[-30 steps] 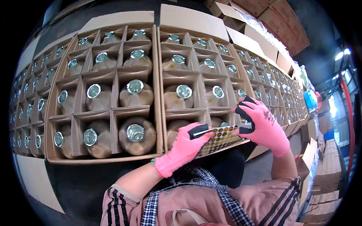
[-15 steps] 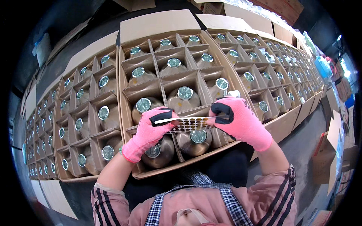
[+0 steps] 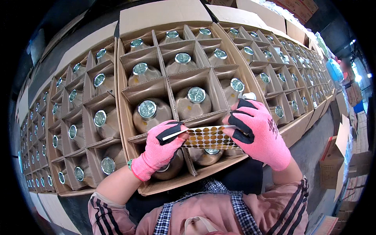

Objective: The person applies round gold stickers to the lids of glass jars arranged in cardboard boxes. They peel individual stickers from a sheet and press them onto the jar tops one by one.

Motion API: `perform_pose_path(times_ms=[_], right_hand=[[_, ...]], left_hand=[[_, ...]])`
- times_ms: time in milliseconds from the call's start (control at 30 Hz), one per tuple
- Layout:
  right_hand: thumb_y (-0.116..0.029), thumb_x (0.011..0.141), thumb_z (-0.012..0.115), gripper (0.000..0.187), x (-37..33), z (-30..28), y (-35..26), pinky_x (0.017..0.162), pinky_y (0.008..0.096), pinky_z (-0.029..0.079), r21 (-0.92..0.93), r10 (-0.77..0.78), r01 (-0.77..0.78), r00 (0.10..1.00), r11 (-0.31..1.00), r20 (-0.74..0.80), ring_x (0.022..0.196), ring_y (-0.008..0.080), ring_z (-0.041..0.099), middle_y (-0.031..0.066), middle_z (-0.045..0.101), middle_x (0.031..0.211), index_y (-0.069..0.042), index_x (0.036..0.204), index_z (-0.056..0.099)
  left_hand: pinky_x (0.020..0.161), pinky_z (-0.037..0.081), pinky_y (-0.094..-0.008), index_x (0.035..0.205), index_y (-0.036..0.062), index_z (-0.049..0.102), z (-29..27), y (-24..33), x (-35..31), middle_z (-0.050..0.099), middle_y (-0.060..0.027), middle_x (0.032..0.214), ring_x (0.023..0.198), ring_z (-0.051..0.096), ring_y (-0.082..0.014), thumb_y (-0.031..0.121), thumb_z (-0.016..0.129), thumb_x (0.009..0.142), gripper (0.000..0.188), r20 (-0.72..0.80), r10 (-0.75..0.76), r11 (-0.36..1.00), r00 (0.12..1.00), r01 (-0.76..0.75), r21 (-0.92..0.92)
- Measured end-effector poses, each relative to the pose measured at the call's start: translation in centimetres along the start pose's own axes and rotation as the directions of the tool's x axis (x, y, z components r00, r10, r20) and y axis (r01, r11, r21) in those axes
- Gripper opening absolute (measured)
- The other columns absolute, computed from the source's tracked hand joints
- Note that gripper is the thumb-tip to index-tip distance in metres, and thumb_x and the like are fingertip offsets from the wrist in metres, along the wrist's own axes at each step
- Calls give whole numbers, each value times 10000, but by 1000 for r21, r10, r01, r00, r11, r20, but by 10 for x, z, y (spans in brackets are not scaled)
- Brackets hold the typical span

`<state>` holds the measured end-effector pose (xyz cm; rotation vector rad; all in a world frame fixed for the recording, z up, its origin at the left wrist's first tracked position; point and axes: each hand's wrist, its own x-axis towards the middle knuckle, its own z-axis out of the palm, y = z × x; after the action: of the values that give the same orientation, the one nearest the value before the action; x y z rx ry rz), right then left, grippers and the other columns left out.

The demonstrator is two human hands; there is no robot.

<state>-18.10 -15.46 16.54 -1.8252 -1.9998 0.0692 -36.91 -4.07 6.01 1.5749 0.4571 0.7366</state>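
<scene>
Sheet (image 3: 210, 138) of gold dots, just one, spans two gloved hands, left hand (image 3: 158, 148) and right hand (image 3: 258, 135) pinching its ends above one bottle-filled box (image 3: 164, 15); more dots show than before.

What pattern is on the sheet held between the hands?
The sheet is white with rows of gold-brown dots; it shows best in the head view.

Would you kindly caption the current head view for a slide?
Pink-gloved left hand and right hand hold a gold-dotted sheet above a divided carton of bottles.
</scene>
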Motion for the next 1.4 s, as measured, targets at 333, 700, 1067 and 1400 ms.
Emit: perform_pose_path(times_ms=[333,700,1067,1400], right_hand=[[-82,571,630,234,8,8,9,813,419,361,-61,-148,148,989,987,-9,955,276,483,62,501,819,-79,793,554],[-127,624,657,160,11,14,12,830,410,356,18,-75,75,996,997,-43,920,255,503,67,527,791,-90,738,551],[-88,599,679,148,14,11,2,860,426,345,-98,-86,78,994,992,-74,947,264,509,34,553,741,-76,690,563],[-92,558,633,166,12,6,4,898,462,301,-163,-213,207,977,965,-20,999,281,484,-10,562,811,-127,716,598]], left_hand=[[689,445,-240,863,-5,611,-1,-1,1,597,-73,825,754,556,-121,60,645,709,171,-74,-167,984,983,162,-70],[679,444,-232,871,-8,607,-3,3,5,593,-61,809,746,554,-108,78,641,719,178,-14,-203,975,979,201,-89],[655,442,-212,877,-3,608,-1,3,3,598,-34,779,712,536,-69,107,646,733,185,-55,-244,963,968,235,-136],[582,423,-179,887,4,607,-1,3,6,592,5,740,653,501,-31,154,648,753,206,-59,-252,960,966,242,-144]])
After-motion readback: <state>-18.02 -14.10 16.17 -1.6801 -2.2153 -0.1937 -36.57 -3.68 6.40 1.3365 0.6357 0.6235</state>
